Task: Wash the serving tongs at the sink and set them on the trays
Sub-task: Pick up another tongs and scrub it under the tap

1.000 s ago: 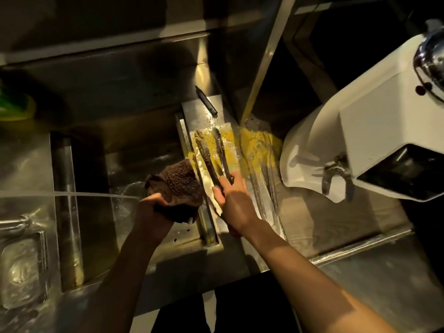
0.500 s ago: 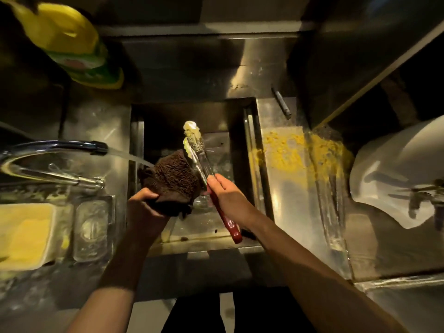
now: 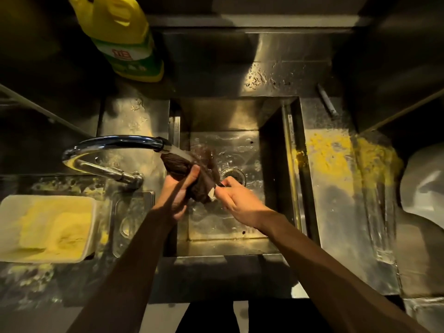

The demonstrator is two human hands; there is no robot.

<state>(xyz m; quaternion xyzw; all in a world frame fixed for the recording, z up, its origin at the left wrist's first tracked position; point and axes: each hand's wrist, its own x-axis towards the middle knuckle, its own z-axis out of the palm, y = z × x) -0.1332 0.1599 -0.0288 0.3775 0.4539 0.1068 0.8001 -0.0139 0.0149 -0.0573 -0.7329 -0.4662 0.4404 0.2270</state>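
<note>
Over the steel sink (image 3: 276, 131), my left hand (image 3: 176, 191) grips a dark brown scrubbing cloth (image 3: 201, 171) wrapped round the serving tongs (image 3: 212, 194). Only a pale, short bit of the tongs shows between my hands; the rest is hidden by the cloth and my fingers. My right hand (image 3: 236, 198) grips the tongs' handle end just right of the cloth. Water runs from the chrome faucet (image 3: 115, 145) onto the cloth. The steel tray (image 3: 336, 212) right of the sink is smeared with yellow residue.
A yellow detergent bottle (image 3: 125, 37) stands behind the faucet. A white tub of yellow powder (image 3: 48, 227) sits at the left. A dark utensil (image 3: 328, 100) lies at the back right. A white appliance (image 3: 425, 188) fills the right edge.
The tongs came off the right tray and over the sink. My left hand has wrapped the cloth round them under the running water, and both hands have drawn close together.
</note>
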